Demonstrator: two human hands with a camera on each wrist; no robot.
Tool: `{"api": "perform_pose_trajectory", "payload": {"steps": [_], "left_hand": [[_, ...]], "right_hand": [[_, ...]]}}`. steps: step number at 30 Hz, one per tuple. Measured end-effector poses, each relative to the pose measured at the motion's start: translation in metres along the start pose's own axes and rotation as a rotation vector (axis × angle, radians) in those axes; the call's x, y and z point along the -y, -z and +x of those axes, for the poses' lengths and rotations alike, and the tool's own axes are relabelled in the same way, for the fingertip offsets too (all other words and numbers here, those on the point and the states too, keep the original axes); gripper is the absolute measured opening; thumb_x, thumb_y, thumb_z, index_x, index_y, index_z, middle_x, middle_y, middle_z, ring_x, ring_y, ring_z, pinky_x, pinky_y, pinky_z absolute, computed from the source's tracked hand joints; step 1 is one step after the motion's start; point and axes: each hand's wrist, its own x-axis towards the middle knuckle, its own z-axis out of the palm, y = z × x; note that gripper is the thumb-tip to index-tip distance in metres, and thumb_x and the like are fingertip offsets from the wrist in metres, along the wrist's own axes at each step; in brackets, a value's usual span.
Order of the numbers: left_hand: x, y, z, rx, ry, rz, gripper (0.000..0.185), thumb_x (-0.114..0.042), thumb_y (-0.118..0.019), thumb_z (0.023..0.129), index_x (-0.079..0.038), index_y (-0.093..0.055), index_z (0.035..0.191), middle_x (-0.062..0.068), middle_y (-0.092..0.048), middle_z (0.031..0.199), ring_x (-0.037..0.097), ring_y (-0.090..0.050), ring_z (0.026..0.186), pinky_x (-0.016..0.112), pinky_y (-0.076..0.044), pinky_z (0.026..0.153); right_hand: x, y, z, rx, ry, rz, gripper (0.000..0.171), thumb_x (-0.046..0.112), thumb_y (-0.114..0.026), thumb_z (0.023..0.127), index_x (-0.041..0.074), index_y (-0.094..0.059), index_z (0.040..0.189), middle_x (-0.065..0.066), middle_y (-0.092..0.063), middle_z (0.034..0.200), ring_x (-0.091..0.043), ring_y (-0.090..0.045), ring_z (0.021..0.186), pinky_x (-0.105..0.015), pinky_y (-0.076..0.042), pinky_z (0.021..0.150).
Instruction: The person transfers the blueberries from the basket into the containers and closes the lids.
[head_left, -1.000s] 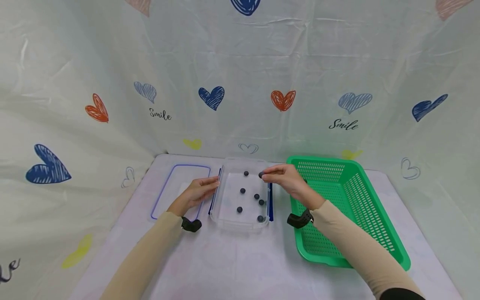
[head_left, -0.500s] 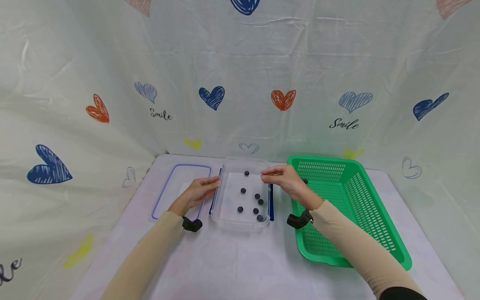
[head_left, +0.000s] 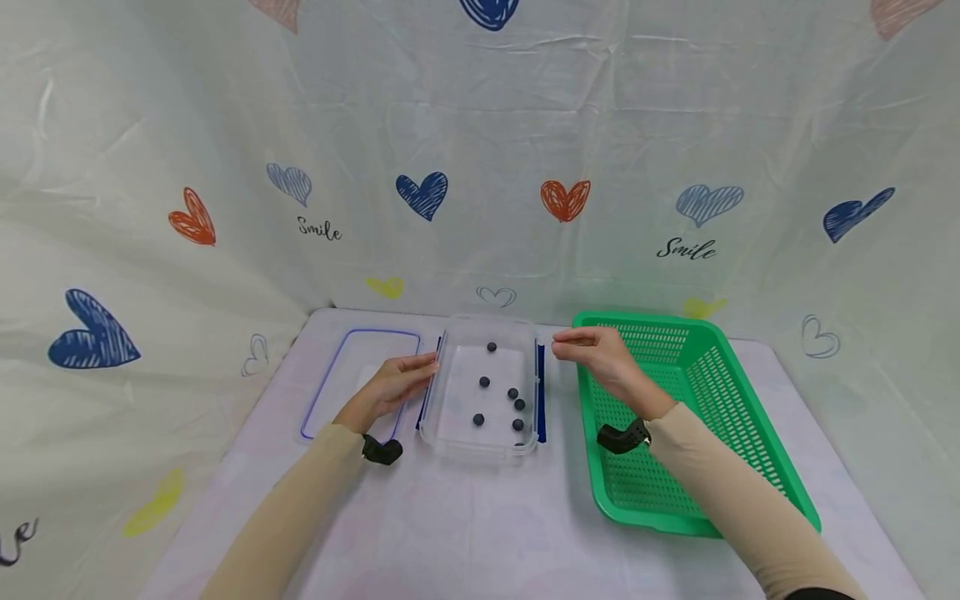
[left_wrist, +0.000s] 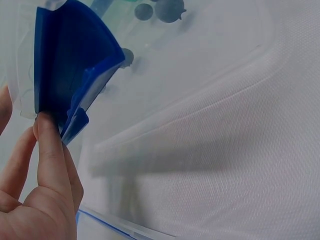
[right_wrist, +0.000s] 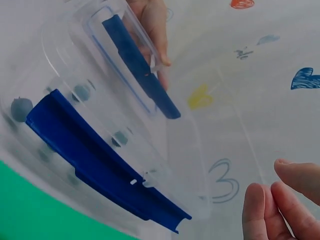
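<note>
so in the middle of the head view there's a clear plastic container (head_left: 480,392) sitting on the white table (head_left: 487,525), with six small dark balls (head_left: 513,393) scattered inside, mostly toward its right half. the container has blue latches on its long sides, and the left latch (left_wrist: 70,80) fills the upper left of the left wrist view. the left hand (head_left: 396,382) sits just left of centre in the frame, fingers laid out pretty straight against that left side, and in the wrist view a fingertip (left_wrist: 47,125) is touching the bottom edge of the blue latch, so it's pressing on it rather than wrapping round it. the right hand (head_left: 596,354) is right of centre, hovering above the gap between the container and the green basket (head_left: 720,392), not touching either as far as i can see. its fingers are drawn together toward the thumb, and the right wrist view only shows the fingertips (right_wrist: 280,200) in the lower right corner, close together with nothing visible between them, so i honestly can't tell if it's got hold of anything. the right latch (right_wrist: 100,160) runs across the lower left of that view. the container's lid (head_left: 360,379), clear with a blue rim, lies flat on the table at centre left, just beside the left hand. the basket takes up the right side of the table.
</note>
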Motion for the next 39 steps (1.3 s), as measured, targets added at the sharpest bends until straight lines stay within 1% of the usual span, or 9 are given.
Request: {"api": "perform_pose_trajectory", "payload": {"steps": [6, 9, 15, 18, 21, 26, 28, 35, 39], "left_hand": [[0.001, 0.001, -0.001, 0.01, -0.003, -0.009, 0.052, -0.009, -0.066, 0.098, 0.0, -0.048, 0.146, 0.018, -0.044, 0.15, 0.001, -0.062, 0.1, 0.02, -0.053, 0.091], [0.001, 0.002, -0.002, 0.008, -0.001, -0.006, 0.051, -0.009, -0.066, 0.098, 0.0, -0.048, 0.145, 0.018, -0.045, 0.15, 0.0, -0.063, 0.1, 0.02, -0.053, 0.091], [0.002, 0.002, -0.002, 0.007, 0.001, -0.003, 0.053, -0.013, -0.068, 0.097, 0.0, -0.048, 0.145, 0.018, -0.048, 0.148, 0.002, -0.063, 0.1, 0.02, -0.053, 0.091], [0.003, 0.002, -0.002, -0.003, 0.004, -0.003, 0.053, -0.013, -0.068, 0.097, -0.001, -0.049, 0.145, 0.017, -0.049, 0.147, 0.002, -0.063, 0.1, 0.021, -0.054, 0.091], [0.003, 0.001, -0.003, -0.009, 0.006, -0.005, 0.052, -0.012, -0.068, 0.097, -0.001, -0.05, 0.144, 0.017, -0.049, 0.147, 0.002, -0.063, 0.1, 0.021, -0.053, 0.091], [0.003, 0.001, -0.004, -0.006, 0.004, -0.011, 0.051, -0.012, -0.068, 0.097, -0.001, -0.05, 0.144, 0.017, -0.048, 0.147, 0.002, -0.063, 0.101, 0.022, -0.053, 0.092], [0.003, 0.002, -0.003, -0.004, 0.004, -0.013, 0.052, -0.012, -0.068, 0.097, -0.001, -0.05, 0.144, 0.017, -0.048, 0.148, 0.003, -0.063, 0.102, 0.022, -0.052, 0.093], [0.003, 0.003, 0.0, -0.006, 0.0, -0.001, 0.053, -0.014, -0.069, 0.096, -0.001, -0.05, 0.144, 0.016, -0.05, 0.146, 0.004, -0.063, 0.104, 0.022, -0.053, 0.092], [0.002, 0.002, 0.001, -0.012, -0.001, -0.005, 0.052, -0.013, -0.069, 0.096, -0.002, -0.051, 0.144, 0.015, -0.052, 0.144, 0.004, -0.064, 0.103, 0.022, -0.053, 0.092]], "right_hand": [[-0.005, 0.016, -0.003, -0.042, -0.003, -0.009, 0.038, 0.01, -0.072, 0.094, -0.008, -0.063, 0.125, -0.005, -0.072, 0.108, -0.013, -0.066, 0.099, -0.045, -0.047, 0.105], [-0.007, 0.023, -0.004, -0.054, 0.003, -0.034, 0.041, 0.012, -0.071, 0.094, -0.009, -0.06, 0.129, -0.006, -0.071, 0.111, -0.012, -0.065, 0.099, -0.047, -0.047, 0.105], [-0.016, 0.039, -0.003, -0.088, 0.004, -0.088, 0.047, 0.017, -0.07, 0.096, -0.009, -0.056, 0.134, -0.008, -0.067, 0.119, -0.008, -0.063, 0.1, -0.029, -0.053, 0.095], [-0.02, 0.045, -0.003, -0.098, 0.004, -0.095, 0.05, 0.018, -0.069, 0.097, -0.01, -0.055, 0.135, -0.007, -0.065, 0.121, -0.006, -0.062, 0.1, -0.028, -0.052, 0.095], [-0.023, 0.05, -0.003, -0.114, 0.0, -0.107, 0.052, 0.02, -0.07, 0.096, -0.01, -0.054, 0.136, -0.011, -0.063, 0.126, -0.004, -0.06, 0.1, -0.032, -0.051, 0.098], [-0.027, 0.056, -0.002, -0.143, -0.01, -0.121, 0.054, 0.021, -0.07, 0.096, -0.01, -0.053, 0.137, -0.02, -0.057, 0.135, -0.002, -0.058, 0.1, -0.047, -0.043, 0.108], [-0.03, 0.059, -0.001, -0.155, -0.012, -0.121, 0.054, 0.021, -0.07, 0.096, -0.011, -0.052, 0.136, -0.018, -0.059, 0.132, -0.001, -0.058, 0.099, -0.05, -0.041, 0.109], [-0.04, 0.064, 0.003, -0.226, 0.002, -0.138, 0.052, 0.018, -0.071, 0.095, -0.014, -0.054, 0.133, 0.004, -0.069, 0.104, 0.0, -0.062, 0.091, -0.035, -0.053, 0.096], [-0.048, 0.065, 0.006, -0.273, -0.007, -0.125, 0.051, 0.016, -0.071, 0.095, -0.012, -0.054, 0.133, 0.001, -0.07, 0.105, 0.002, -0.062, 0.087, -0.041, -0.05, 0.102]]}}
